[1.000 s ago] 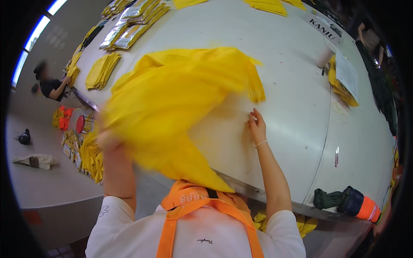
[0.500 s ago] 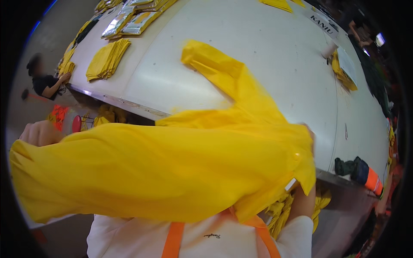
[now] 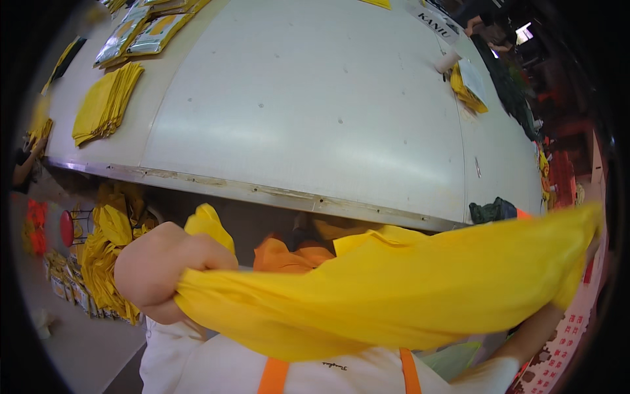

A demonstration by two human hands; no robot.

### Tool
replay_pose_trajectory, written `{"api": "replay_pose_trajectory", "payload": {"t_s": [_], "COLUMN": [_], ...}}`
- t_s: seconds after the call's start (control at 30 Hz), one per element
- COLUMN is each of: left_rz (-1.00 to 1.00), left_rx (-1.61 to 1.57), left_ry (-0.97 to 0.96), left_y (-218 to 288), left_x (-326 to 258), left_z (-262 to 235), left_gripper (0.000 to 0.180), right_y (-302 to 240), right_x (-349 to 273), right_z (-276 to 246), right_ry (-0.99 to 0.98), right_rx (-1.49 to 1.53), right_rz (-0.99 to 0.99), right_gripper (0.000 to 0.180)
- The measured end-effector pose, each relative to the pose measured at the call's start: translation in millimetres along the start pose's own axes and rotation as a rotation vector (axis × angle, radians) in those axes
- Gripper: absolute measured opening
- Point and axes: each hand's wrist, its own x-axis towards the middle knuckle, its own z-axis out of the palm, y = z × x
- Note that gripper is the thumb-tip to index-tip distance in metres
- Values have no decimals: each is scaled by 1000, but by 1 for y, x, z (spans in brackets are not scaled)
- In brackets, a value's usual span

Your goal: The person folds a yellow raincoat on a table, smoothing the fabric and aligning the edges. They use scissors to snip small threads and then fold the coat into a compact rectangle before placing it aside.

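A yellow jacket [image 3: 387,289] is stretched sideways in front of my body, off the table's near edge. My left hand [image 3: 174,269] is closed in a fist around its left end, and a flap of yellow cloth sticks up behind the knuckles. At the far right, my right hand [image 3: 593,251] holds the other end, raised higher; its fingers are mostly hidden by the cloth and blurred. The cloth sags a little between the hands.
A pale table [image 3: 295,118] with a metal edge lies ahead. On its left are folded yellow garments [image 3: 108,102] and bagged packs [image 3: 157,33]. A white cylinder [image 3: 447,62] stands far right. Yellow cloth [image 3: 108,262] and a red round stool seat [image 3: 67,228] are at lower left.
The jacket has come off the table toward me, its sleeve no longer lying on the surface. Both hands have shifted right across the view, the right one to the far right. My view has turned.
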Motion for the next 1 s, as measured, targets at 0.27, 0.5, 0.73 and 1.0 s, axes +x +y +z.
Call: {"api": "replay_pose_trajectory", "payload": {"t_s": [0.27,0.5,0.73,1.0], "left_rz": [-562,-1241,-1103,-799], "left_rx": [-371,787,958,1211], "left_ry": [942,1103,953,473], "left_y": [-42,-169,-271,-380], "left_x": [-117,-190,-73,-46], "left_z": [31,68,25,-62], "left_gripper": [38,57,70,34], "right_y": [-464,-621,-353,-244], "right_x": [177,72,-96,-107], "right_z": [221,532,636,607], "right_ry": [-172,-546,-718,-694], "right_rx": [670,864,-8,-60], "right_rz": [-620,-999,-913,-574], "right_gripper": [47,57,73,67]}}
